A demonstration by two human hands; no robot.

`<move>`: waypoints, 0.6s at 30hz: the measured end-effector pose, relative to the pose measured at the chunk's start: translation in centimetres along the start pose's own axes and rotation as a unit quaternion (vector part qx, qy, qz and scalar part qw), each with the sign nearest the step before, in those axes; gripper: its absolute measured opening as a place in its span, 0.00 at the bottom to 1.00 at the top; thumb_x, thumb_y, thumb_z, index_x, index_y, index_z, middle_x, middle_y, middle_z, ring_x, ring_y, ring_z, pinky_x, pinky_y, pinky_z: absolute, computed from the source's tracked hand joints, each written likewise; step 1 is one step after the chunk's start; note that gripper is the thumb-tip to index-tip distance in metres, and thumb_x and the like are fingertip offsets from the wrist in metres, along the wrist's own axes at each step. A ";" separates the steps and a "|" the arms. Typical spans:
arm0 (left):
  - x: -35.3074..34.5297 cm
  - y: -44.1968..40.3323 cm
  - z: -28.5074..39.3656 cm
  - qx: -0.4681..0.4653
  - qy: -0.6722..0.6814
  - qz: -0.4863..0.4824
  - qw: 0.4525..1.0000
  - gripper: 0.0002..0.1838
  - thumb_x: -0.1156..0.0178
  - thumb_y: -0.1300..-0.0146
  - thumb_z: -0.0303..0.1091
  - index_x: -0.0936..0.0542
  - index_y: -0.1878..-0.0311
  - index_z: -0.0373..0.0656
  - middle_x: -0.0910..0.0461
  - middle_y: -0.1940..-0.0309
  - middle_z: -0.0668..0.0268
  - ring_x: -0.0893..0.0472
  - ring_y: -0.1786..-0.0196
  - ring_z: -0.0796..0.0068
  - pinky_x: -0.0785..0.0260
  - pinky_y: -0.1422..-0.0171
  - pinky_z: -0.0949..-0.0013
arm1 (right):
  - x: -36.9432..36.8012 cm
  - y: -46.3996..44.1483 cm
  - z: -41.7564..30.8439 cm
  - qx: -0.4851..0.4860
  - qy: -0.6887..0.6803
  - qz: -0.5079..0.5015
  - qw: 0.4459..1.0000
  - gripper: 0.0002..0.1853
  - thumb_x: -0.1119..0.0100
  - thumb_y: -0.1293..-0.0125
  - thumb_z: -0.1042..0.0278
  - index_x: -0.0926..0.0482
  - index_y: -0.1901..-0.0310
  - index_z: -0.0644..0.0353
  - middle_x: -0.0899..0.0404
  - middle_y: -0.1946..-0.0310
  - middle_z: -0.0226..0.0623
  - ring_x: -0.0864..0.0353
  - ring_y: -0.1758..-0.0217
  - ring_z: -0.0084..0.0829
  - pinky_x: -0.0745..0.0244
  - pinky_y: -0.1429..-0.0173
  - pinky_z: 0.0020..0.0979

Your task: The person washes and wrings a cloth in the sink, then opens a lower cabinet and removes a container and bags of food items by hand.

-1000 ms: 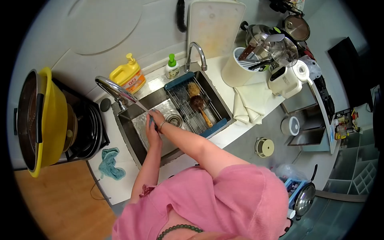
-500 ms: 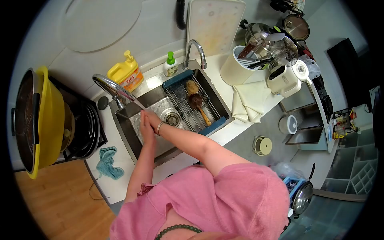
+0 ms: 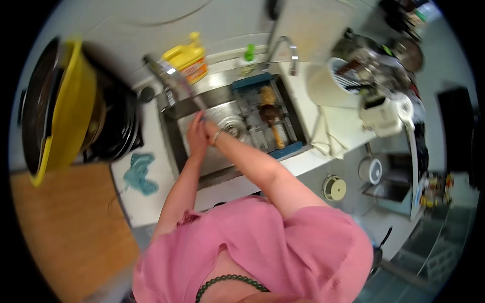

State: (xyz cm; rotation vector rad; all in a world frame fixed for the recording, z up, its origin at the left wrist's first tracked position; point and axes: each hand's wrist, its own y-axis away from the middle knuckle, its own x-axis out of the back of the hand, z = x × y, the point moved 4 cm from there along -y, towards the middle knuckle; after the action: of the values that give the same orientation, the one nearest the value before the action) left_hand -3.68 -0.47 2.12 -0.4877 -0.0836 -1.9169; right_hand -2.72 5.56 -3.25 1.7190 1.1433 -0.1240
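Under the running tap [image 3: 160, 73], my left hand [image 3: 196, 134] and my right hand [image 3: 210, 130] press against each other over the sink basin [image 3: 217, 157]. Water [image 3: 194, 96] falls from the spout onto the fingertips. The left fingers look stretched out. Those of the right hand are mostly hidden behind the left, and a bracelet [image 3: 217, 136] circles the right wrist. Beside the hands is the metal drain [image 3: 233, 130]. A rack with blue ends [image 3: 289, 151] spans the right half of the sink, bearing a brown brush with a wooden handle [image 3: 277, 134].
A yellow pump bottle [image 3: 188, 60] and a small green-topped bottle [image 3: 247, 61] stand behind the sink. At left are a teal cloth [image 3: 140, 174] and a yellow basin [image 3: 78, 106]. A folded pale cloth [image 3: 328, 134] and a white kettle [image 3: 384, 115] sit at right.
The whole view has shifted and blurred, so the sink and counter appear farther right and higher. My hands stay together under the water, with slight movement between them.
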 end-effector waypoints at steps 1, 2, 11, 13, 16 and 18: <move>-0.1 -0.5 -0.1 0.049 0.049 0.024 0.997 0.16 0.55 0.35 0.28 0.26 0.46 0.40 0.24 0.51 0.59 0.27 0.46 0.67 0.38 0.42 0.69 | 1.2 -3.0 1.4 -0.005 -0.038 -0.031 0.999 0.18 0.52 0.36 0.49 0.25 0.59 0.57 0.23 0.66 0.38 0.23 0.62 0.31 0.27 0.58 0.34; -0.2 -0.8 -0.4 0.094 0.100 0.051 0.989 0.15 0.54 0.35 0.27 0.25 0.48 0.40 0.21 0.55 0.60 0.23 0.51 0.66 0.35 0.45 0.68 | 1.7 -2.8 0.9 0.023 0.009 0.033 0.999 0.19 0.50 0.38 0.48 0.25 0.61 0.57 0.23 0.67 0.38 0.23 0.65 0.32 0.27 0.62 0.34; -3.1 -2.1 -2.9 0.235 0.391 0.137 0.879 0.14 0.56 0.31 0.36 0.24 0.57 0.38 0.31 0.80 0.70 0.33 0.76 0.83 0.38 0.70 0.77 | 4.4 -4.0 -0.1 0.181 0.159 0.206 0.948 0.20 0.60 0.33 0.54 0.24 0.62 0.64 0.22 0.66 0.42 0.22 0.63 0.34 0.27 0.61 0.34; -2.9 -2.2 -2.9 0.257 0.363 0.161 0.881 0.14 0.56 0.31 0.36 0.24 0.58 0.37 0.33 0.81 0.71 0.34 0.78 0.83 0.39 0.72 0.77 | 3.2 -2.6 -0.6 0.172 0.091 0.194 0.962 0.23 0.62 0.33 0.54 0.24 0.60 0.66 0.22 0.64 0.44 0.22 0.62 0.35 0.28 0.59 0.33; -3.4 -2.4 -3.8 0.266 0.390 0.158 0.867 0.15 0.57 0.31 0.37 0.24 0.60 0.37 0.34 0.82 0.71 0.35 0.79 0.83 0.39 0.73 0.76 | 3.5 -2.4 -1.0 0.194 0.121 0.202 0.952 0.26 0.64 0.32 0.53 0.25 0.58 0.72 0.22 0.61 0.47 0.22 0.61 0.36 0.30 0.55 0.33; -3.6 -2.8 -4.9 0.275 0.441 0.165 0.839 0.15 0.54 0.32 0.39 0.25 0.61 0.37 0.34 0.83 0.72 0.36 0.81 0.81 0.39 0.74 0.75 | 3.6 -2.0 -1.5 0.225 0.221 0.220 0.923 0.27 0.64 0.33 0.53 0.26 0.57 0.74 0.22 0.60 0.48 0.22 0.61 0.36 0.31 0.54 0.32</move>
State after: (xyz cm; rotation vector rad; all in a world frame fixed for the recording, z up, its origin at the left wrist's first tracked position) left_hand -6.53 2.38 -3.21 0.7422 0.0543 -1.5099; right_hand -2.85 9.00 -5.95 2.4639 1.0606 0.3201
